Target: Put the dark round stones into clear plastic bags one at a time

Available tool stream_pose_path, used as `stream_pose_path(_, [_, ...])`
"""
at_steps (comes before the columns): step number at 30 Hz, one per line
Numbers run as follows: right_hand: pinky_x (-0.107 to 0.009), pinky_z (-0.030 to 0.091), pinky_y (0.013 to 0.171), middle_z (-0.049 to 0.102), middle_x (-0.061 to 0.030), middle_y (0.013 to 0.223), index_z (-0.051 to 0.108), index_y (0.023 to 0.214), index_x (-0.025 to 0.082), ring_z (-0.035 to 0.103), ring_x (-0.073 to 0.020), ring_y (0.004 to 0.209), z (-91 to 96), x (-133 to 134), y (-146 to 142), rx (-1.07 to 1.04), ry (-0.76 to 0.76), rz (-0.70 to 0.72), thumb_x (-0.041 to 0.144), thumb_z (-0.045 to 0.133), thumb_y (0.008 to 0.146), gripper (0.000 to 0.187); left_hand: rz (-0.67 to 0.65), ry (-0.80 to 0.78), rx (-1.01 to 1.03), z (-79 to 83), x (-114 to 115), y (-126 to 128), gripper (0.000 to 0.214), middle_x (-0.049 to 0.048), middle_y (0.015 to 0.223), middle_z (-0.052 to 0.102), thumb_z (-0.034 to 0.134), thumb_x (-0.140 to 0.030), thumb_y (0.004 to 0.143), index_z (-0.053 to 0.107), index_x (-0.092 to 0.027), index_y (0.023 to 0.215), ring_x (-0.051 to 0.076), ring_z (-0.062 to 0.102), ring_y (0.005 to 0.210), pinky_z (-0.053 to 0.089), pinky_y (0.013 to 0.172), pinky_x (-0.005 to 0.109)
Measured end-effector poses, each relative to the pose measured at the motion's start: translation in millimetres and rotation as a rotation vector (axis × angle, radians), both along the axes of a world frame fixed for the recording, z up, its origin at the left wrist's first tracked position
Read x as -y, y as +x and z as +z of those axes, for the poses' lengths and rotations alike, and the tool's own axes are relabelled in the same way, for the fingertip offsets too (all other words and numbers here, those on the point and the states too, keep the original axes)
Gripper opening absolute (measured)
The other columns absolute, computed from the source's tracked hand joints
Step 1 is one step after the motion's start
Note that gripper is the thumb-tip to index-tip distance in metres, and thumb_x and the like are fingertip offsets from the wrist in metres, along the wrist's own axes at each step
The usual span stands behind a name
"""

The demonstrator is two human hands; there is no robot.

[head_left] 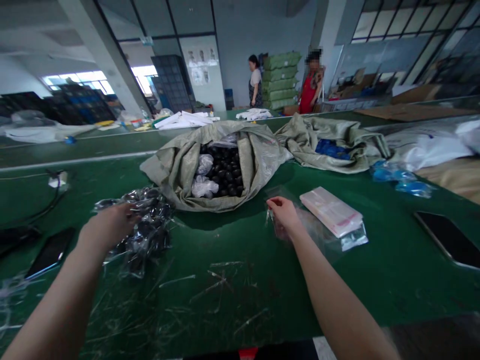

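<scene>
My left hand (pixel 110 224) is over a pile of black pieces packed in clear plastic bags (pixel 152 227). Motion smears its fingers, so their grip does not show. To the right, my right hand (pixel 283 212) has thumb and fingertips pinched on the edge of a clear plastic bag (pixel 277 230), close to the table. Beside that wrist lies a stack of flat clear bags (pixel 333 210) with a pinkish strip. Between and beyond my hands, an open woven sack (pixel 262 160) holds many black egg-shaped pieces (pixel 227 172) and some crumpled whitish plastic.
A second woven sack (pixel 300 132) with blue pieces (pixel 332 149) lies farther right, near bagged blue items (pixel 403 180). Phones lie at left (pixel 50 252) and right (pixel 448 237). Plastic scraps (pixel 221 280) litter the green table (pixel 210 320). Two people stand in the background.
</scene>
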State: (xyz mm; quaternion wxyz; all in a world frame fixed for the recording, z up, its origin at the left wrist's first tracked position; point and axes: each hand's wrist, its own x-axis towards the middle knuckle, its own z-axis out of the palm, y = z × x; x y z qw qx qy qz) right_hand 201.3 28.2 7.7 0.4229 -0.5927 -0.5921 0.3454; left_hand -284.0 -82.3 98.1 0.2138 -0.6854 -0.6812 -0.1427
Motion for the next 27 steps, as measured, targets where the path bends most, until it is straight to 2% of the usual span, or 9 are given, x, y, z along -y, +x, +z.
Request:
stream_pose_path(2, [-0.029, 0.049, 0.075, 0.072, -0.0081, 0.09, 0.07, 0.089, 0.018, 0.067, -0.0191, 0.083, 1.2, 1.1, 2.3, 0.238, 0.003, -0.06, 0.033, 0.057, 0.085, 0.021, 0.064, 0.056, -0.082, -4.3, -14.0, 17.7, 0.029, 0.0028, 0.064, 0.07, 0.06, -0.049, 0.076, 0.07, -0.024, 0.086, 0.019, 0.057, 0.046, 0.037, 0.045, 0.027])
stream_pose_path(4, [-0.032, 0.049, 0.079, 0.073, -0.0115, 0.094, 0.071, 0.093, 0.018, 0.068, -0.0226, 0.089, 3.2, 4.5, 3.4, 0.453, -0.036, -0.094, 0.035, 0.054, 0.087, 0.025, -0.053, 0.102, -0.074, -6.5, -41.7, 57.0, 0.028, 0.004, 0.075, 0.073, 0.054, -0.046, 0.083, 0.071, -0.024, 0.089, 0.021, 0.063, 0.057, 0.046, 0.052, 0.029])
stream_pose_path(7, [-0.036, 0.05, 0.078, 0.07, -0.0169, 0.101, 0.071, 0.099, 0.016, 0.068, -0.0282, 0.094, 4.5, 10.4, 2.2, 0.671, -0.104, -0.085, 0.043, 0.055, 0.088, 0.034, -0.285, 0.043, 0.02, -9.2, -103.5, 129.9, 0.026, 0.0085, 0.092, 0.074, 0.053, -0.035, 0.085, 0.073, -0.02, 0.095, 0.023, 0.069, 0.078, 0.054, 0.07, 0.031])
stream_pose_path(10, [-0.037, 0.051, 0.077, 0.065, -0.0196, 0.111, 0.071, 0.099, 0.014, 0.068, -0.031, 0.096, 3.2, 13.4, 0.0, 0.78, -0.111, -0.064, 0.047, 0.058, 0.086, 0.038, -0.318, -0.162, -0.019, -15.0, -171.1, 185.8, 0.036, 0.0112, 0.119, 0.067, 0.052, -0.023, 0.086, 0.066, -0.019, 0.118, 0.023, 0.067, 0.097, 0.052, 0.084, 0.031])
stream_pose_path(15, [-0.035, 0.052, 0.076, 0.064, -0.0179, 0.112, 0.073, 0.097, 0.016, 0.068, -0.0287, 0.094, 0.5, 13.1, 1.1, 0.809, -0.101, -0.044, 0.038, 0.054, 0.09, 0.03, -0.391, -0.342, -0.114, -23.0, -239.9, 219.2, 0.051, 0.0079, 0.123, 0.066, 0.066, -0.012, 0.072, 0.065, -0.026, 0.121, 0.023, 0.067, 0.099, 0.051, 0.082, 0.028])
stream_pose_path(18, [-0.033, 0.051, 0.076, 0.066, -0.0184, 0.111, 0.073, 0.097, 0.016, 0.069, -0.0266, 0.094, 0.0, 11.6, 3.0, 0.789, -0.105, -0.034, 0.031, 0.048, 0.093, 0.029, -0.378, -0.365, -0.116, -16.4, -252.5, 218.7, 0.043, 0.0071, 0.102, 0.074, 0.073, -0.01, 0.065, 0.071, -0.024, 0.106, 0.024, 0.069, 0.088, 0.051, 0.074, 0.027])
stream_pose_path(21, [-0.032, 0.051, 0.076, 0.067, -0.0181, 0.108, 0.073, 0.095, 0.016, 0.068, -0.0256, 0.093, -0.7, 9.8, 3.5, 0.781, -0.107, -0.047, 0.027, 0.045, 0.093, 0.03, -0.35, -0.302, -0.07, 0.9, -247.8, 213.0, 0.033, 0.011, 0.103, 0.073, 0.073, -0.02, 0.072, 0.069, -0.018, 0.105, 0.024, 0.068, 0.087, 0.05, 0.073, 0.029])
stream_pose_path(24, [-0.031, 0.05, 0.075, 0.066, -0.0174, 0.107, 0.073, 0.095, 0.016, 0.068, -0.0247, 0.091, -2.0, 8.2, 2.2, 0.783, -0.104, -0.053, 0.025, 0.044, 0.094, 0.03, -0.324, -0.184, 0.008, 15.1, -220.1, 209.6, 0.039, 0.0159, 0.116, 0.068, 0.06, -0.04, 0.087, 0.062, -0.014, 0.117, 0.025, 0.065, 0.098, 0.049, 0.081, 0.033])
stream_pose_path(27, [-0.031, 0.049, 0.075, 0.065, -0.0166, 0.108, 0.071, 0.098, 0.015, 0.067, -0.0236, 0.09, -2.9, 6.8, 0.0, 0.801, -0.09, -0.055, 0.024, 0.043, 0.094, 0.029, -0.411, -0.191, 0.15, 7.8, -169.0, 215.0, 0.043, 0.0089, 0.107, 0.072, 0.059, -0.051, 0.085, 0.064, -0.019, 0.113, 0.022, 0.067, 0.094, 0.05, 0.083, 0.031])
